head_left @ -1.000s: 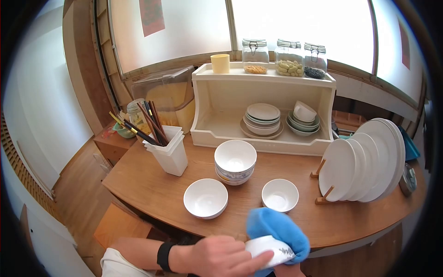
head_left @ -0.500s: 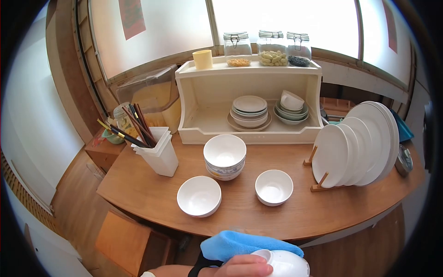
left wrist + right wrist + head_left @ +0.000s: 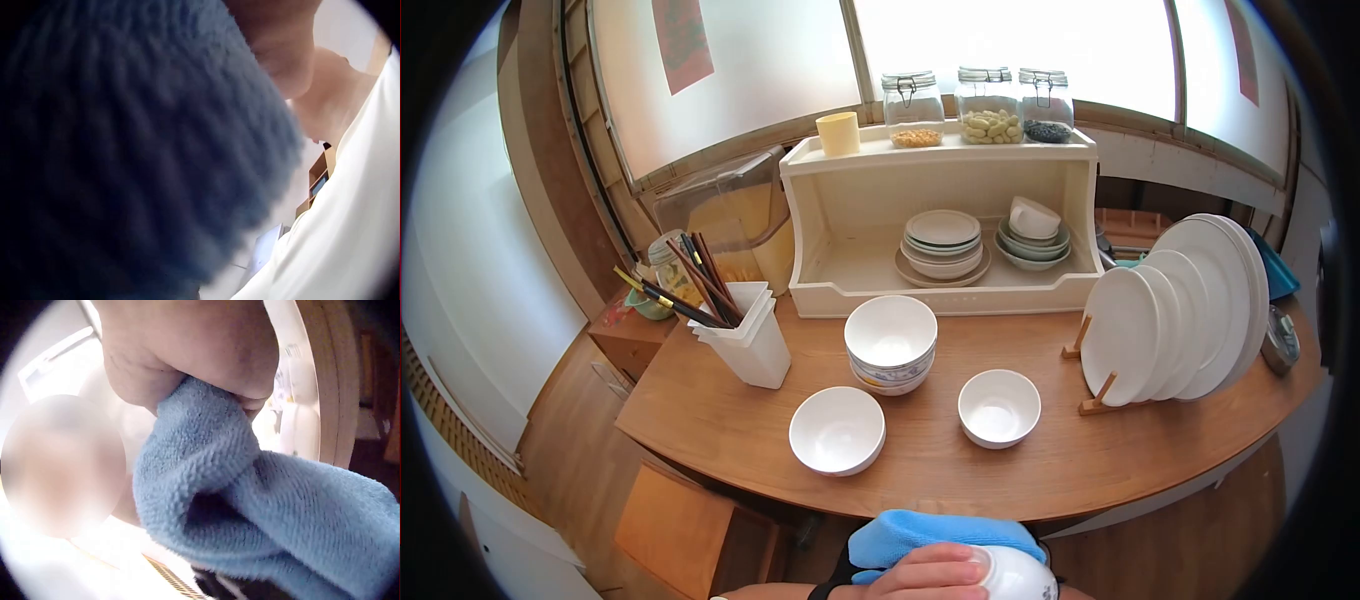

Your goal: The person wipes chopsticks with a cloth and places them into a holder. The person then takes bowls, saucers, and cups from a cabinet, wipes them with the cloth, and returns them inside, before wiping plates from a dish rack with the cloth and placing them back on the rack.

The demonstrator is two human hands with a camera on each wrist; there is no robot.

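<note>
At the bottom of the head view my left hand (image 3: 935, 575) grips a small white bowl (image 3: 1022, 573), its fingers over the outside by the foot ring. The bowl is tipped with its base showing. A blue cloth (image 3: 940, 530) bunches behind the bowl and hand, beyond the table's front edge. In the right wrist view my right hand (image 3: 194, 356) grips the cloth, which hangs out of the fist in a twisted fold. From the head view that hand is hidden behind the bowl. Blue cloth fills most of the left wrist view.
On the wooden table stand a white bowl (image 3: 837, 431), a stack of bowls (image 3: 890, 335) and a smaller bowl (image 3: 999, 409). White plates (image 3: 1122, 335) lean in a wooden rack at right. A chopstick holder (image 3: 752, 345) stands left, before a cream shelf (image 3: 840, 300) with dishes and jars.
The bowl has come lower and nearer the body and turned so its base shows. The cloth has moved left with it, and the head view has shifted. Bowls on the table stay put.
</note>
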